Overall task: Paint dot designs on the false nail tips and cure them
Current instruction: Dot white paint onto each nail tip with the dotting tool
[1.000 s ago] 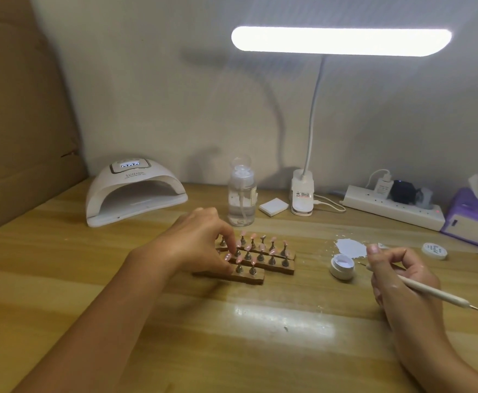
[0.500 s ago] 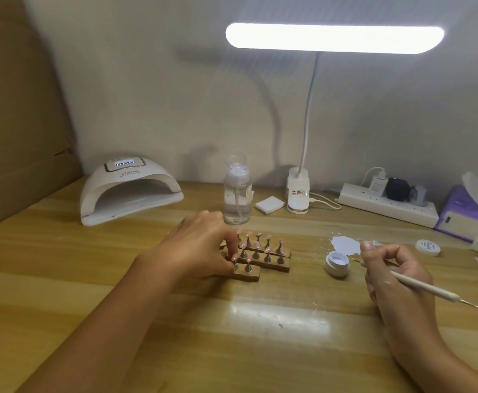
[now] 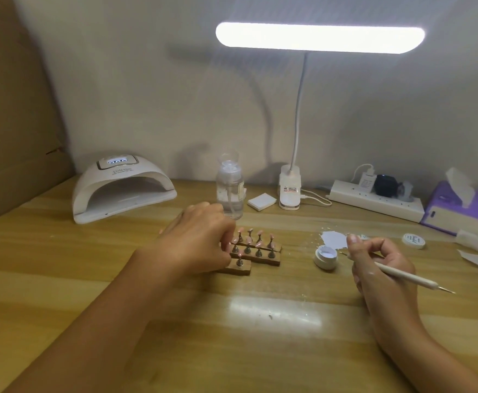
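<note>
Your left hand sits at the left end of the pink false nail tips. They stand on small metal pegs set in brown wooden strips near the middle of the pale wooden bench. The fingers are curled down among the nearest pegs. The back of the hand hides the fingertips, so I cannot tell whether they pinch one peg or only steady the strips.

Your right hand grips the slim white dotting pen with fine metal points, pinched between thumb and fingers like a pencil. Its front end points at the small round white jar of pale gel, just beside the rim. The jar stands open to the right of the strips, with a white smear just behind it.

You look to be at the loading step, picking up gel before placing a dot. I can make out no dots on the tips at this size.

For the next move, dip only the very point, then carry it across the short gap to the tip your left hand guards and touch down lightly. The pegs look narrow and easy to tip, so brace that strip firmly.

The white dome-shaped curing lamp waits well apart at the back left, its mouth facing you, for curing afterwards.
</note>
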Demonstrator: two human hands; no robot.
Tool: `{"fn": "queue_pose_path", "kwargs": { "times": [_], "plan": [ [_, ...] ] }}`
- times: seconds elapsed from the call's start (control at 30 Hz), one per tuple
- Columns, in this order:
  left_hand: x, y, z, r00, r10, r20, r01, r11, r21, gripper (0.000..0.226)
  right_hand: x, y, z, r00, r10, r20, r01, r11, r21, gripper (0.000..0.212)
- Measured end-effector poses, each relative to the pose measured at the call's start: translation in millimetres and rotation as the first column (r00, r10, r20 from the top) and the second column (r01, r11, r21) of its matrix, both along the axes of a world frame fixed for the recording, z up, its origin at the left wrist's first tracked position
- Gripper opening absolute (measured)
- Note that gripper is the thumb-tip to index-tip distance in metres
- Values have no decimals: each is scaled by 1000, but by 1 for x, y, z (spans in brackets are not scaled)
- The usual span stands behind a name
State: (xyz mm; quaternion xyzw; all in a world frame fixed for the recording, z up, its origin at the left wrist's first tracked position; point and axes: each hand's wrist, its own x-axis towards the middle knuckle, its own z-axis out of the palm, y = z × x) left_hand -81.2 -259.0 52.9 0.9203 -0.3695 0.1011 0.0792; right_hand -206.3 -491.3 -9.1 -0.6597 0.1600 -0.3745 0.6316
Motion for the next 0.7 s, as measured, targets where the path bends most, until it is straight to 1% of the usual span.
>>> {"fn": "queue_pose_path", "kwargs": {
  "times": [0.1,0.23,0.3,0.4,0.5,0.6,0.7],
  "plan": [
    [-8,-3,14,994,-74,-82,67,994,-86,16,-2,2,3,999,42,16,-42,999,26,24],
    [-33,-28,8,944,-258,-206,220,957,-188,14,-3,2,4,998,59,6,-60,997,41,25],
    [-44,-46,-5,911,-320,-261,276,942,-189,14,-1,1,3,999,45,-6,-45,998,46,26],
    [-50,-71,-24,879,-364,-309,329,930,-161,18,1,0,1,999,27,-22,-26,998,61,25],
    [-51,-89,-39,892,-339,-298,293,937,-189,22,5,-5,0,1000,7,-30,-4,996,89,20],
    [-49,-96,-50,903,-267,-337,187,950,-251,19,6,-11,1,999,-8,-53,11,999,53,23],
    [-47,-97,-55,913,-232,-337,143,953,-268,17,10,-18,1,997,-16,-78,18,1000,24,29]
  ]
}}
